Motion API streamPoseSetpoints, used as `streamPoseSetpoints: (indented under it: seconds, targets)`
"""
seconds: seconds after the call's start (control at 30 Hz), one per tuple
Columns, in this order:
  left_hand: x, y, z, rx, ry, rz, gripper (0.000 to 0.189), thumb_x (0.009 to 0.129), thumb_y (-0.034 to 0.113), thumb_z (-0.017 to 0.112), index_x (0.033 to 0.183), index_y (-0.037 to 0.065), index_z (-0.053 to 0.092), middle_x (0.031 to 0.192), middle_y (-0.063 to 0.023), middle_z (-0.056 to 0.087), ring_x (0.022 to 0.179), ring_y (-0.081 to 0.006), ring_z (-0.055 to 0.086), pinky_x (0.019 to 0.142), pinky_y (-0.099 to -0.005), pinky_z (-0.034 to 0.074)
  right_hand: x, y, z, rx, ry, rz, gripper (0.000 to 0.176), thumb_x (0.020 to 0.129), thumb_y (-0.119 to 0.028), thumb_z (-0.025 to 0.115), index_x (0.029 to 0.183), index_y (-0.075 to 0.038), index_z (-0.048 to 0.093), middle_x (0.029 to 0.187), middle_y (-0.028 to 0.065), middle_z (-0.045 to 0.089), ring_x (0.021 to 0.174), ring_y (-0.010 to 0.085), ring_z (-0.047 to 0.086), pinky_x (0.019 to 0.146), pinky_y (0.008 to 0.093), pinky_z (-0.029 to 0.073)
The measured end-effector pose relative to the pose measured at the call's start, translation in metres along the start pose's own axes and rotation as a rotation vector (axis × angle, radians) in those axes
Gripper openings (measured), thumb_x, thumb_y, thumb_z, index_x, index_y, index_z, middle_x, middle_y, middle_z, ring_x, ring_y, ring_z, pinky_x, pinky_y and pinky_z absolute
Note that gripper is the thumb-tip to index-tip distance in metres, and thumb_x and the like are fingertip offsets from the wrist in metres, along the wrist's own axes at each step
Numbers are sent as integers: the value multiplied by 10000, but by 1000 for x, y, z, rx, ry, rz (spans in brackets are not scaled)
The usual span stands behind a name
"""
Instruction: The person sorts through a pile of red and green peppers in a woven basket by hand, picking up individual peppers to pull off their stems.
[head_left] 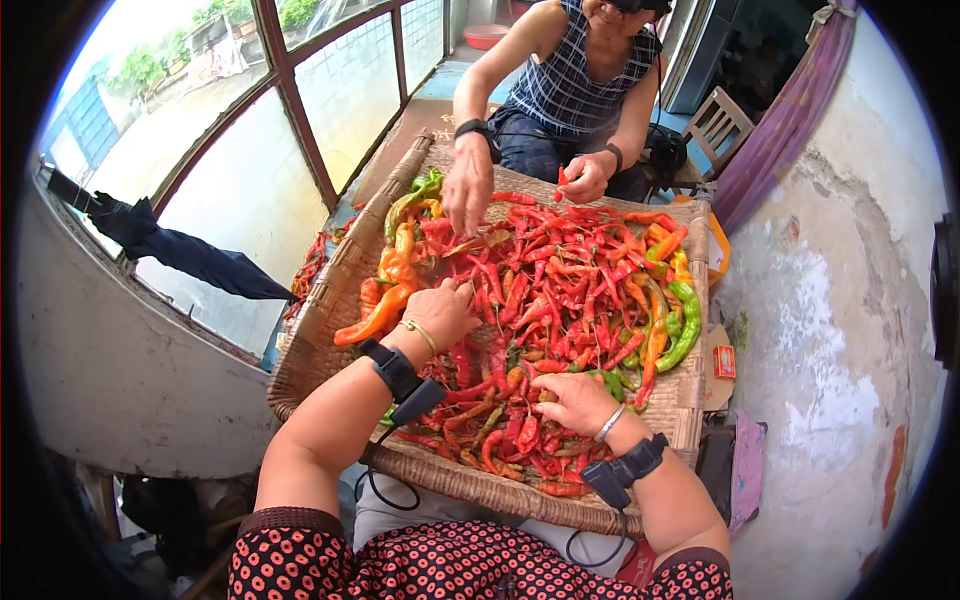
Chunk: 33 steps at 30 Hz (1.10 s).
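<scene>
A woven basket tray [345, 285] lies in front of me, heaped with red chili peppers [560, 285]. My left hand [442, 318] rests over the left-middle of the heap, its fingers bent loosely apart and their tips partly hidden among the peppers. Nearer the front right, my right hand [582, 402] touches the heap, thumb and forefinger apart; no pepper is visibly gripped. Larger orange peppers [385, 300] lie along the left side beside my left hand. Long green peppers [684, 325] lie at the right edge.
Across the tray a person [585, 75] sits; that person's one hand [467, 190] reaches over the peppers and the other holds a red pepper [562, 182]. A folded umbrella [200, 255] hangs at the left by the windows. A wooden chair [718, 130] stands behind; a wall bounds the right.
</scene>
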<state>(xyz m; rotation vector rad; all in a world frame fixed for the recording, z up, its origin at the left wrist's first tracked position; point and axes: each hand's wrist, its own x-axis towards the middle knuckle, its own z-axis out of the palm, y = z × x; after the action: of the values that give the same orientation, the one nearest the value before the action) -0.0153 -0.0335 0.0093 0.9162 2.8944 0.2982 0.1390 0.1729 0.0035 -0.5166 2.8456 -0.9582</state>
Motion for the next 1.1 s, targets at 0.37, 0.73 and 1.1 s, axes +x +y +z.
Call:
streamPoseSetpoints:
  seconds: [0.37, 0.73, 1.1]
  targets:
    - [10, -7, 23, 2, -47, 169, 225, 720, 235, 593, 858, 58, 593, 888, -124, 588, 781, -278, 596, 668, -393, 479, 1, 0, 1, -3, -48, 24, 309, 742, -210, 626, 1006, -64, 557, 814, 143, 602, 732, 283, 600, 646, 366, 468]
    - [-1, 19, -15, -1072, -138, 213, 104, 785, 128, 604, 797, 28, 627, 650, -19, 602, 582, -72, 553, 551, -232, 461, 5, -7, -11, 209, 46, 168, 286, 740, -154, 621, 1002, -48, 584, 744, 106, 625, 670, 200, 611, 634, 301, 475]
    - [24, -8, 31, -482, 389, 321, 469, 706, 202, 645, 1116, 36, 489, 1095, -157, 513, 993, -312, 525, 842, -369, 436, 6, -8, -15, 187, 42, 163, 276, 742, -115, 607, 999, -19, 582, 782, 99, 631, 700, 146, 607, 639, 268, 470]
